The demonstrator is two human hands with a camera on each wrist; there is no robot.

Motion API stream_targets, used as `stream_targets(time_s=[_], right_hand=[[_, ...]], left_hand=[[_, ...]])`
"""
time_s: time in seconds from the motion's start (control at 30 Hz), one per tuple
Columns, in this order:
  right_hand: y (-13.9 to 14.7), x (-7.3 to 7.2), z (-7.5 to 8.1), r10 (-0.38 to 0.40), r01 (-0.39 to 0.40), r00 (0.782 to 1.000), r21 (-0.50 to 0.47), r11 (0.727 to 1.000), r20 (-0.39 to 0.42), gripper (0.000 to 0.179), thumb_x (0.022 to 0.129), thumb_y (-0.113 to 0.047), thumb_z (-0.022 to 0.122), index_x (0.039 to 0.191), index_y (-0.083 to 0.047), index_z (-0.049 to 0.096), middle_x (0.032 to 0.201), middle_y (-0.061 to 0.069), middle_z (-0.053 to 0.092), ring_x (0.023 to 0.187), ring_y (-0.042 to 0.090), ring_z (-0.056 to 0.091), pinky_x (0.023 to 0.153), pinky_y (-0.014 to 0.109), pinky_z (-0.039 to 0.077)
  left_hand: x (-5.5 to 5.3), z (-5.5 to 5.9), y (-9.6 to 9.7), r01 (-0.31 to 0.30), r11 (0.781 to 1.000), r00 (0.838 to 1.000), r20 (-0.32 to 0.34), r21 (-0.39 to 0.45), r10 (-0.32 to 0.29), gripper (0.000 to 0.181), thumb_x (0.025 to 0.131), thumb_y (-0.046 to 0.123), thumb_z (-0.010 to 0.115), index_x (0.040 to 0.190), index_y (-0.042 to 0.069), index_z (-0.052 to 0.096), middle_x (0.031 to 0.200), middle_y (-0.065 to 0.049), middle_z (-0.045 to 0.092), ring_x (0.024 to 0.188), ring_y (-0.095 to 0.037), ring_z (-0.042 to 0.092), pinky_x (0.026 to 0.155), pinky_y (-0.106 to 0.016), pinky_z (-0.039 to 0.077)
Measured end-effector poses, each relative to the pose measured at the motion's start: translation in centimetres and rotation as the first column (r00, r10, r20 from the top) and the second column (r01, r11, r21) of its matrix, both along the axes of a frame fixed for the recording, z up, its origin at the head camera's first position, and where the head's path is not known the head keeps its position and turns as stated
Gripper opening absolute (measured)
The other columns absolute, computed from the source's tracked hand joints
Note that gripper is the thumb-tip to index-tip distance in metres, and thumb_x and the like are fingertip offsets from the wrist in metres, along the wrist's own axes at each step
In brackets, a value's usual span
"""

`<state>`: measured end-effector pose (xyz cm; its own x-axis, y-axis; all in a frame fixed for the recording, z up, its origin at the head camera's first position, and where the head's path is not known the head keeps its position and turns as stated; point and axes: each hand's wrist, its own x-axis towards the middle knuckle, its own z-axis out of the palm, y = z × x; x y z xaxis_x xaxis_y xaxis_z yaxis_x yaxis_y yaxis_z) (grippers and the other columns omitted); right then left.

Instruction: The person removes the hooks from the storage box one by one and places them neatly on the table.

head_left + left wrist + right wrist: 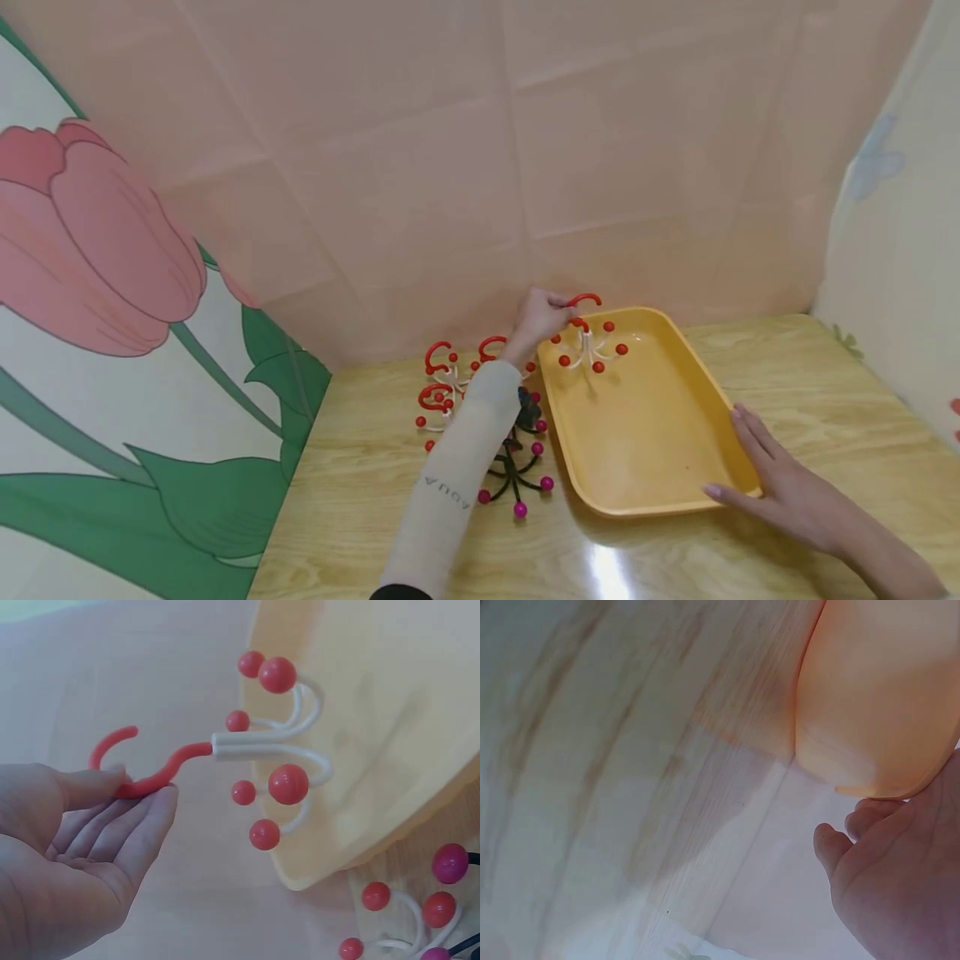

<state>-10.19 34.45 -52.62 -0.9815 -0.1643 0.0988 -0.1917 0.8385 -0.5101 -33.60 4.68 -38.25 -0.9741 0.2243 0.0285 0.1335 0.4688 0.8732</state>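
My left hand (542,318) pinches the red hook end of a white hook hanger (247,746) between thumb and fingertips. Red balls tip the hanger's curved white arms, which hang over the far left part of a yellow tray (652,450). On the tray's near right corner rests my right hand (795,496), fingers straight along the side rim and thumb over the front rim. In the right wrist view, the right hand (900,862) touches the tray's edge. Beneath my left forearm lie more white hangers with red hooks (435,398), partly hidden.
Black hangers with magenta balls (512,471) lie left of the tray, partly behind the sleeve. The wood-grain table (337,500) meets a pinkish sheet (405,208) at the back. A tulip-printed panel (112,242) stands at left, a pale panel (900,275) at right.
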Motion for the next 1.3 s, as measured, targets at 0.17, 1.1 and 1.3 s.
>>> stream_targets(time_s=[0.17,1.1,1.3], right_hand=[[0.1,0.2,0.1,-0.003,0.003,1.000,0.026,1.000,-0.007,0.115,0.095,-0.046,0.076,0.169,-0.012,-0.005,0.178,0.014,-0.011,0.134,0.070,0.041,0.094,0.082,0.041],[0.1,0.6,0.0,0.007,-0.001,0.997,0.082,0.997,-0.071,0.110,0.097,-0.046,0.074,0.170,-0.011,-0.001,0.178,0.009,-0.008,0.162,0.050,0.008,0.115,0.080,0.022],[-0.3,0.4,0.1,0.011,-0.008,0.999,0.080,0.997,-0.038,0.111,0.096,-0.047,0.074,0.169,-0.010,-0.001,0.178,0.012,-0.008,0.152,0.061,0.024,0.095,0.081,0.042]], left_hand=[[0.3,1.5,-0.5,0.031,0.995,0.999,0.005,0.099,-0.031,0.024,0.098,0.008,0.074,0.118,-0.004,0.077,0.111,-0.020,0.080,0.099,-0.033,0.080,0.089,-0.043,0.065],[3.9,6.9,-5.3,0.224,0.940,0.971,-0.136,0.257,-0.195,0.029,0.101,0.019,0.073,0.123,0.002,0.076,0.113,-0.017,0.081,0.106,-0.030,0.079,0.091,-0.031,0.064],[5.3,7.1,-7.6,0.239,0.937,0.967,-0.146,0.255,-0.207,0.030,0.100,0.023,0.074,0.123,0.005,0.077,0.112,-0.012,0.082,0.104,-0.026,0.080,0.092,-0.030,0.063]])
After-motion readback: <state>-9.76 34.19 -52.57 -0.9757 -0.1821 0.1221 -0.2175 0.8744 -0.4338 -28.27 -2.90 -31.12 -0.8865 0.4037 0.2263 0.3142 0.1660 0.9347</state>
